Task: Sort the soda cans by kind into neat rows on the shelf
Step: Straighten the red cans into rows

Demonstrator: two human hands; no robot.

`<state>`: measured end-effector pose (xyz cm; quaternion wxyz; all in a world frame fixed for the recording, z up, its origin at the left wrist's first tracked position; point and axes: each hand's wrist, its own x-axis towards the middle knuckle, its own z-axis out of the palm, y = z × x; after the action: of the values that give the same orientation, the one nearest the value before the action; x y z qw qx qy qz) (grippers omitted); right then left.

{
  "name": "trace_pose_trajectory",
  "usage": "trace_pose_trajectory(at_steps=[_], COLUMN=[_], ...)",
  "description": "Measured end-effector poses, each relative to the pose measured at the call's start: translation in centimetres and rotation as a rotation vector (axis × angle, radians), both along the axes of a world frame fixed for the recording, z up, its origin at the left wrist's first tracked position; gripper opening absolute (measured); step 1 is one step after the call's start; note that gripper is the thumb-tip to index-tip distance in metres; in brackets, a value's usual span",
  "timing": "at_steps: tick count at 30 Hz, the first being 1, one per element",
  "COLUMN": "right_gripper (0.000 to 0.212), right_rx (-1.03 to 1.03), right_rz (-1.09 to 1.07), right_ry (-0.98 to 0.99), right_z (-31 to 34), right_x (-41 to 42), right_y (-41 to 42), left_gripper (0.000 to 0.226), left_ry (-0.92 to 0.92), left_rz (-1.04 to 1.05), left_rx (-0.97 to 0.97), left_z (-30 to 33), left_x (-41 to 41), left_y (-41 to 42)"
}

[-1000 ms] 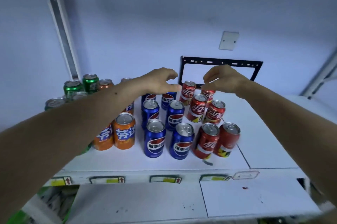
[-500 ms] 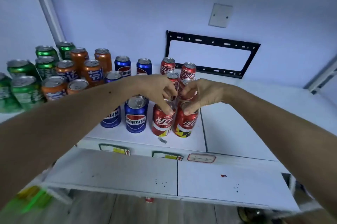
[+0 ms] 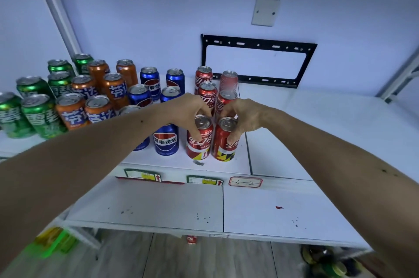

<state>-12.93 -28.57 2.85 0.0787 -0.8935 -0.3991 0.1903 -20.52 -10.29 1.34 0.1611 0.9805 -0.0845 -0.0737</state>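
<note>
While both forearms stretch in over the shelf edge, the left hand [image 3: 189,111] curls down over the front-left red can [image 3: 199,136], thumb and fingers wrapped round its upper wall, and the right hand [image 3: 243,115] grips the front-right red can [image 3: 224,139] the same way, thumb low on the label. Those two cans stand upright, just about touching, at the front of the red rows [image 3: 207,92], white Chinese script running up their sides. To the left, a blue can [image 3: 165,139] shows the Pepsi globe with "百事可乐"; more blue cans [image 3: 149,83] queue behind it. Further left the orange cans [image 3: 74,110] read "芬达", and the green cans [image 3: 38,114] show "雪碧". All sit on the white shelf [image 3: 317,123]. Along its front edge: price tags [image 3: 205,180] with red arrows, and a red-bordered label [image 3: 245,182] whose handwriting I cannot make out.
</note>
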Motion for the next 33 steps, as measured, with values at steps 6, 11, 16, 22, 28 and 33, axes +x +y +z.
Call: trace_pose_trajectory(at_steps=[6,11,16,22,28,33], right_gripper=[0.065,0.070,0.085,0.082,0.045,0.064], right_rx=[0.026,0.017,0.044,-0.081,0.077,0.108], right_rz=[-0.058,-0.120,-0.127,-0.091,-0.204,-0.166], right_ry=[-0.051,-0.101,-0.120,-0.091,-0.179,-0.157], right_z=[-0.7,-1.1,-1.0,0.0,2.3,1.0], right_x=[-0.6,-1.0,-1.4,-0.7,4.7,8.1], right_y=[0.0,0.7,0.7,0.1,-0.7,1.2], left_gripper=[0.062,0.061,0.065,0.081,0.067,0.064], left_ry=[-0.006,-0.005,0.020,0.112,-0.036,-0.124], left_rz=[0.021,0.013,0.016,0.046,0.185,0.240], left_rx=[0.007,0.025,0.021,-0.048,-0.241,-0.045], left_z=[-0.5,-0.4,-0.3,0.2,3.0,1.9], left_x=[0.1,-0.1,-0.1,0.7,4.2,8.5], left_y=[0.0,0.0,-0.3,0.2,2.1,2.6])
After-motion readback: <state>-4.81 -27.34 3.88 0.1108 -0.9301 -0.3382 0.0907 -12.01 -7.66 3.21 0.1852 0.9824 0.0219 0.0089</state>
